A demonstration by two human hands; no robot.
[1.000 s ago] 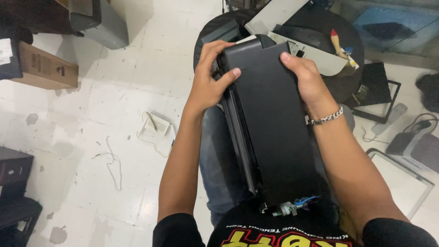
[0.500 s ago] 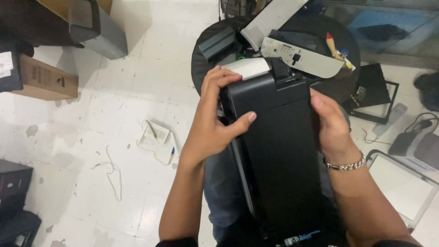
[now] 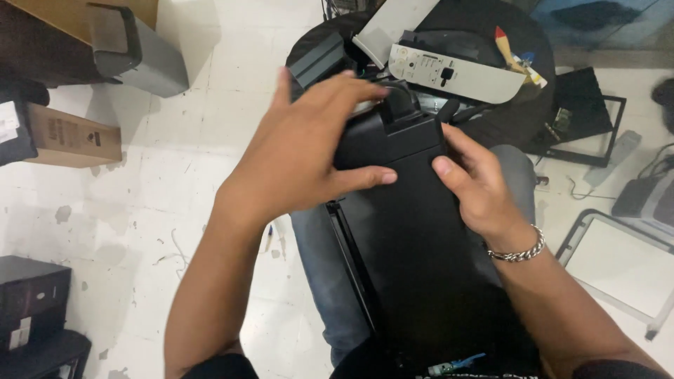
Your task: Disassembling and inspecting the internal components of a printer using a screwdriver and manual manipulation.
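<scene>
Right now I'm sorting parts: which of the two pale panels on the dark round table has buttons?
The curved pale panel nearer the hands; the plain one behind has none.

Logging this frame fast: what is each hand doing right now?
Left hand: open, fingers spread, resting on the top end of the black device.
Right hand: gripping the device's right edge.

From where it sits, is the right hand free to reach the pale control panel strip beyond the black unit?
Probably yes. The right hand rests on the black unit, and the pale panel strip lies just beyond its fingertips with nothing between them.
</scene>
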